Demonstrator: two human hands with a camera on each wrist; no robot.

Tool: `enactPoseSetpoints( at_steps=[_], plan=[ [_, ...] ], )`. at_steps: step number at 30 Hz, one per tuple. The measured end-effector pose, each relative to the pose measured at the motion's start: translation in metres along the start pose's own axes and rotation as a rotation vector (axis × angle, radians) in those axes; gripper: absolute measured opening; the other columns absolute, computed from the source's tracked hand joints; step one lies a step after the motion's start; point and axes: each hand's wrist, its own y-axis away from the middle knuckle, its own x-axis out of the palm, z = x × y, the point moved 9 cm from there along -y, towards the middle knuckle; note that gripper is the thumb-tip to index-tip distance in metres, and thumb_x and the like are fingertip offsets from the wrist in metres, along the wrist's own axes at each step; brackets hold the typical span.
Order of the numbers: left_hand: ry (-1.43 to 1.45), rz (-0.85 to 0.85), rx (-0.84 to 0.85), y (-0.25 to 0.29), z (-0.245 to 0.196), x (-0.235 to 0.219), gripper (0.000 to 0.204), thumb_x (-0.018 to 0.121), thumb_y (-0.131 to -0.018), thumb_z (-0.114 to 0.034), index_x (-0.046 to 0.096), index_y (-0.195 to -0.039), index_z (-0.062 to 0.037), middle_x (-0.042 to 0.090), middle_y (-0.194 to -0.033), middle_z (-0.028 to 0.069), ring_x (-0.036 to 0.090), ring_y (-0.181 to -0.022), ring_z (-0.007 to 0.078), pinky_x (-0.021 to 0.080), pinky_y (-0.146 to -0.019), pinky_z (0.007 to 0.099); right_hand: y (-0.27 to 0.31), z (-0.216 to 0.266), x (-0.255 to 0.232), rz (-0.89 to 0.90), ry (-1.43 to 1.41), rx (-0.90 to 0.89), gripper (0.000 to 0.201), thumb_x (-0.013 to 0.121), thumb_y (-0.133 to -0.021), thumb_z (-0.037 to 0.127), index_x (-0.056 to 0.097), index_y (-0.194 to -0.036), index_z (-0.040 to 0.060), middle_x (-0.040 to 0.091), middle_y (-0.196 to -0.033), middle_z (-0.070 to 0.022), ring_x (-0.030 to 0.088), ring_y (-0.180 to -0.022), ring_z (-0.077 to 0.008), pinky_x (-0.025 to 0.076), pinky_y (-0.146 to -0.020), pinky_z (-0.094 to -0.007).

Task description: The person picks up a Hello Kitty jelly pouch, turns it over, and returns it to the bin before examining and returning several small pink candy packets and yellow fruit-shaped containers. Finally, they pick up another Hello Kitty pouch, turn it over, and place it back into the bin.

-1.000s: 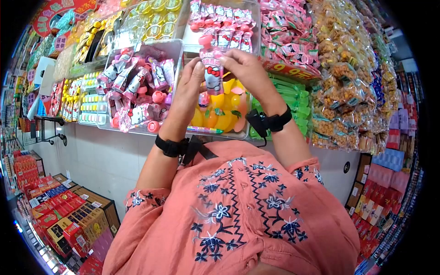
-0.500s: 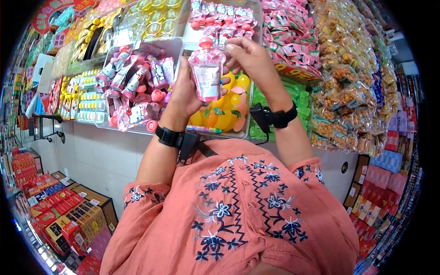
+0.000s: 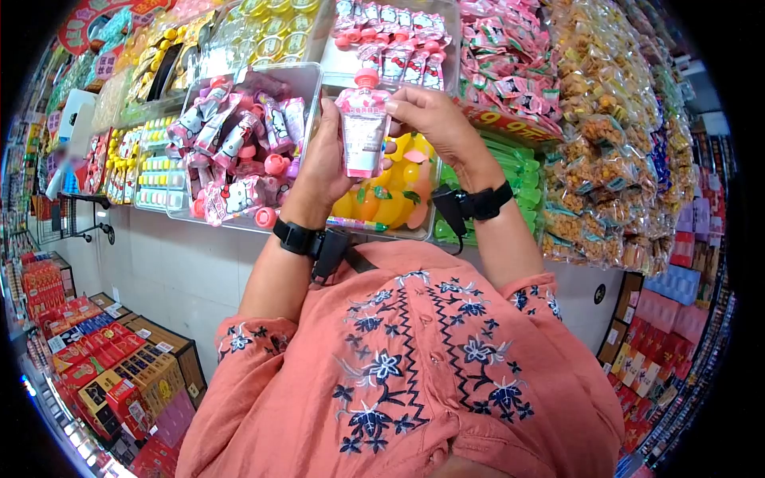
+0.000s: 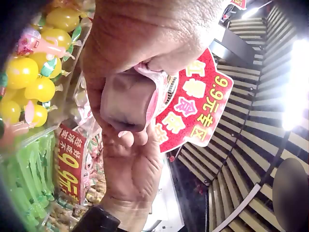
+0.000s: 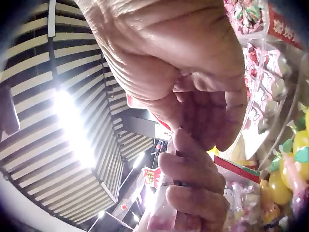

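Note:
A pink spouted pouch (image 3: 364, 134) with a pink cap is held upright, its back with a white printed label facing up to the head camera. My left hand (image 3: 319, 163) grips it from the left, thumb along the edge and fingers behind. My right hand (image 3: 434, 119) pinches the pouch's upper right edge, below the cap. From the left wrist view, the folded base of the pouch (image 4: 128, 101) shows between both hands. In the right wrist view, left-hand fingers (image 5: 193, 193) curl round the pouch, beside my right hand (image 5: 178, 53).
Below the pouch stands a bin of yellow fruit-shaped containers (image 3: 378, 203). To its left, a clear bin (image 3: 315, 88) holds similar pink pouches. Green bottles (image 3: 510, 179) and bagged snacks (image 3: 598, 151) lie rightward. A red price sign (image 3: 510, 119) edges the pink packets.
The pouch has been turned from its cartoon-cat front to its labelled back. My right hand let go of it, moved off to the right, then came back to its upper edge.

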Motion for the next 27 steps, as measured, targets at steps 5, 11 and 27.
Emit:
enactPoseSetpoints(
  at_steps=[5,11,27],
  plan=[
    [-0.085,-0.032,0.013,-0.003,-0.004,0.002,0.067,0.025,-0.104,-0.059,0.053,-0.132,-0.0057,0.070,-0.109,0.0131,0.072,-0.087,0.0232,0.062,-0.066,0.0341,-0.004,-0.010,-0.008,-0.014,-0.057,0.026,0.026,0.059,-0.099,0.026,0.064,-0.107,0.0016,0.067,-0.094,-0.0045,0.065,-0.083,-0.0123,0.054,-0.073,-0.0272],
    [-0.807,-0.203,0.263,-0.011,-0.034,0.028,0.065,0.036,-0.105,-0.053,0.050,-0.140,-0.0008,0.059,-0.132,0.0154,0.058,-0.118,0.0202,0.044,-0.101,0.0302,0.002,0.003,0.003,-0.041,-0.253,0.124,0.036,0.056,-0.102,0.033,0.058,-0.125,0.0055,0.064,-0.111,-0.0079,0.065,-0.099,-0.0174,0.059,-0.079,-0.0344],
    [-0.899,-0.232,0.110,-0.045,-0.025,-0.004,0.051,0.062,-0.099,-0.030,0.050,-0.132,0.0080,0.065,-0.099,0.0072,0.061,-0.082,0.0107,0.051,-0.069,0.0250,-0.022,-0.036,-0.029,-0.151,-0.524,0.074,0.019,0.059,-0.100,0.021,0.061,-0.108,0.0039,0.065,-0.096,-0.0018,0.064,-0.086,-0.0102,0.055,-0.074,-0.0281]
  ],
)
